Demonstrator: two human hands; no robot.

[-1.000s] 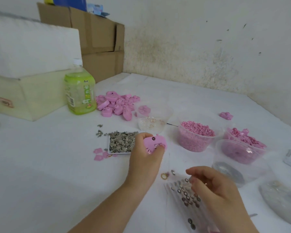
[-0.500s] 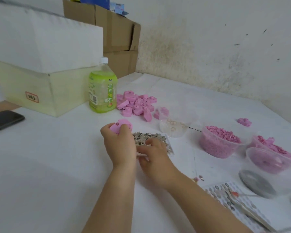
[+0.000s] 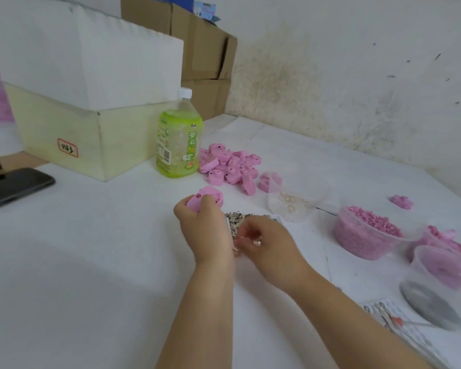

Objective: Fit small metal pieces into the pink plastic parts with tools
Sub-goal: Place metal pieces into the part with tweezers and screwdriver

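Left hand (image 3: 205,230) grips 1 pink part (image 3: 206,198); right hand (image 3: 269,249) curls over metal pieces (image 3: 240,219), grasp unclear; this fitting looks pending.

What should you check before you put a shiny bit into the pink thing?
1. Pink part held in the left hand: ok.
2. Right hand over the tray of metal pieces: ok.
3. Right grip loaded: cannot tell, it is hidden from view.
4. Tool ready: not ok, it lies on the sheet, away from both hands.
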